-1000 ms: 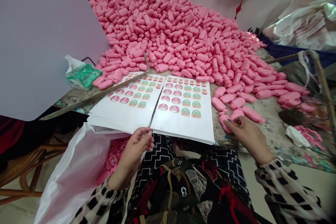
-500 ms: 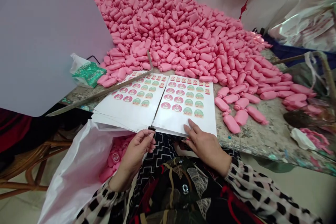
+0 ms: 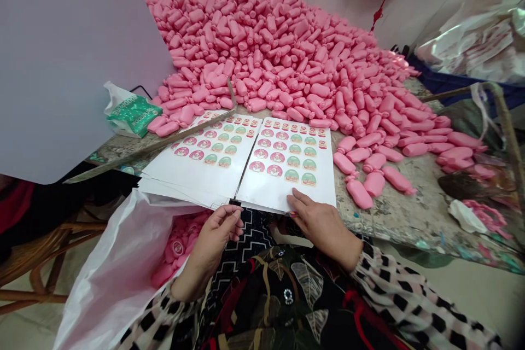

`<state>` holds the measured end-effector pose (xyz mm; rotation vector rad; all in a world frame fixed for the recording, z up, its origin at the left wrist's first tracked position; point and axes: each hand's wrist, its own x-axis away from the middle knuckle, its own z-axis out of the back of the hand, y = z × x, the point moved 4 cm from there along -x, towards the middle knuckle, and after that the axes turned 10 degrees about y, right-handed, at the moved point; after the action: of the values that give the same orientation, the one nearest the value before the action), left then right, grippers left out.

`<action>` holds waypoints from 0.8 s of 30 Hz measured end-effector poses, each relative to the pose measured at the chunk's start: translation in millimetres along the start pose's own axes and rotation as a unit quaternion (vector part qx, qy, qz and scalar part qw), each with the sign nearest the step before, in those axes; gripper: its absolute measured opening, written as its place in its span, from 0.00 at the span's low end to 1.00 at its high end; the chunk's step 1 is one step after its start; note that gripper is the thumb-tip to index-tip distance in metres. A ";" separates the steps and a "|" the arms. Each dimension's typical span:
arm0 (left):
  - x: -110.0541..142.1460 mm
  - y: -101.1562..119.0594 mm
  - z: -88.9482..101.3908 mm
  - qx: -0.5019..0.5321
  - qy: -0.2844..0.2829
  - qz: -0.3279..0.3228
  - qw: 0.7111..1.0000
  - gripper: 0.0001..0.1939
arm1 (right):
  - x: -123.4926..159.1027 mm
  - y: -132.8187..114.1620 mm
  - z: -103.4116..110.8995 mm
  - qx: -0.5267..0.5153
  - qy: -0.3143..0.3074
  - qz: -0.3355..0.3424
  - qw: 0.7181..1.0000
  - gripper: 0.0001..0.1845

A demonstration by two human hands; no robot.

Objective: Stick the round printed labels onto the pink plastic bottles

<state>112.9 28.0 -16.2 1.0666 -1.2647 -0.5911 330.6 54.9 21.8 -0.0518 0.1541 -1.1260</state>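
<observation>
Two stacks of white sticker sheets lie side by side at the table's front edge, a left sticker stack [image 3: 180,178] and a right sticker sheet [image 3: 266,192], printed with pink, green and small red labels. My right hand [image 3: 324,227] grips the front edge of the right sheet, fingers on top and a fingertip showing below the edge. My left hand [image 3: 221,232] is closed, thumb against curled fingers, just below a small black piece [image 3: 235,203] between the stacks. What its fingertips hold, if anything, is too small to make out.
Pink bottle-shaped pieces [image 3: 262,44] are heaped behind the sheets, with several loose at right. A bent metal bar [image 3: 151,147] crosses the left stack. An open white bag [image 3: 110,262] with pink pieces stands lower left. A green tissue pack [image 3: 135,112] lies beside a large pale panel [image 3: 77,54].
The whole view has shifted slightly. My right hand's fingers have drawn closer together at the sheet's edge; my left hand keeps nearly the same pose.
</observation>
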 end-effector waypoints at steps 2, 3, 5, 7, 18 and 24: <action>0.1 -0.7 -0.1 -0.004 -0.002 -0.001 1.000 0.13 | -1.0 1.4 0.4 -0.006 0.002 -0.001 1.000 0.20; 0.1 -1.2 -0.2 -0.007 -0.004 0.000 1.000 0.13 | -1.4 2.5 0.3 -0.011 0.003 -0.001 1.000 0.20; 0.6 -2.2 -0.9 -0.011 -0.007 0.001 1.000 0.13 | -2.2 5.3 -0.6 -0.023 0.007 -0.004 1.000 0.20; 2.2 -2.6 -3.9 -0.014 -0.015 0.002 1.000 0.13 | -2.6 8.2 -2.3 -0.029 0.012 -0.009 0.999 0.20; 19.4 10.5 -72.7 0.085 -0.169 0.111 0.976 0.20 | -6.5 -6.2 12.0 0.005 0.078 0.054 0.995 0.15; 11.3 23.5 -99.6 0.181 -0.179 0.073 0.964 0.16 | -6.3 -20.4 19.0 -0.057 0.071 0.122 0.988 0.16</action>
<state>205.9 59.3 14.9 1.1845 -1.8027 -0.4612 312.5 51.1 43.6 -0.0523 0.3437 -0.8749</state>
